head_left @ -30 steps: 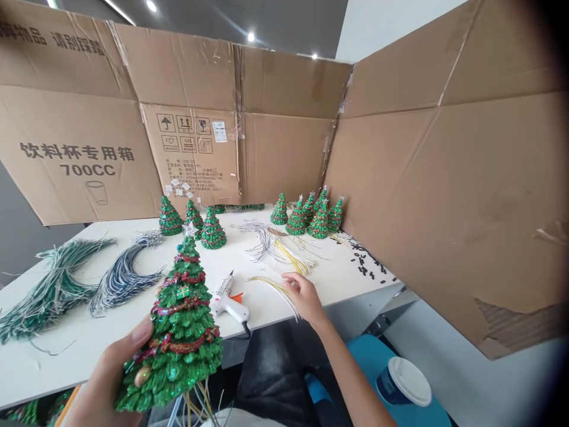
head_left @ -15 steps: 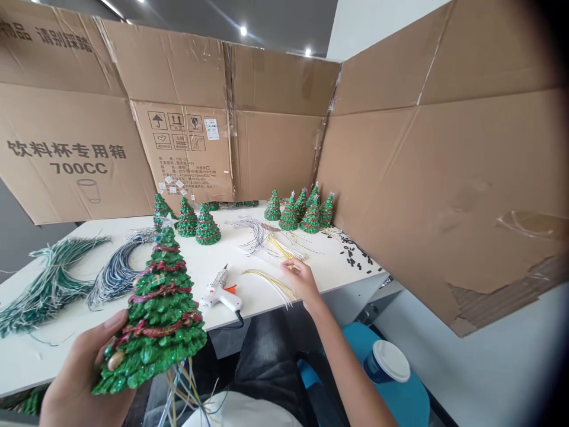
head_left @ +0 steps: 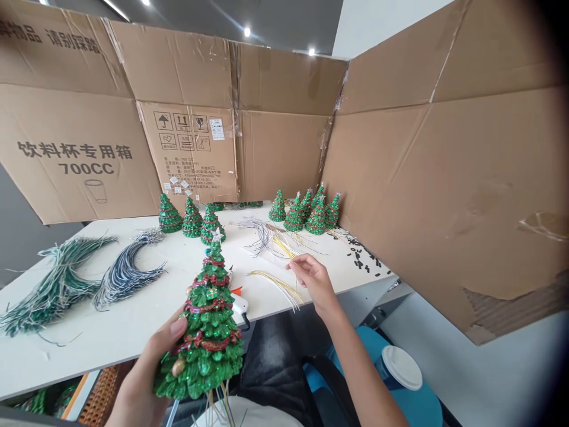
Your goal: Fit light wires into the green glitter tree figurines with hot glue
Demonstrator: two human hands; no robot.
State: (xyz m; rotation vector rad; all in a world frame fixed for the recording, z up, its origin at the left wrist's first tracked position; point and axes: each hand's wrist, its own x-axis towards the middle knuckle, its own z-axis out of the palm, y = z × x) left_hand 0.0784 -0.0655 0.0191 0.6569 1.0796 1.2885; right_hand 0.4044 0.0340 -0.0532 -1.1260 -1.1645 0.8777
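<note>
My left hand grips a green Christmas tree figure with red garlands and a star on top; thin wires hang from its base. Over the table's front edge, my right hand has its thumb and fingertips brought together; whatever they pinch is too small to name. Yellow and white wires lie beside and below it. Behind the held tree, a white glue gun is mostly hidden.
Smaller trees stand at the back of the white table. Green wire bundles and blue ones lie left. Black bits are scattered right. Cardboard walls surround the table; a lidded cup sits on a blue seat.
My left hand has carried the tree to the right and it is more upright, now covering most of the glue gun. My right hand has shifted slightly right in view.
</note>
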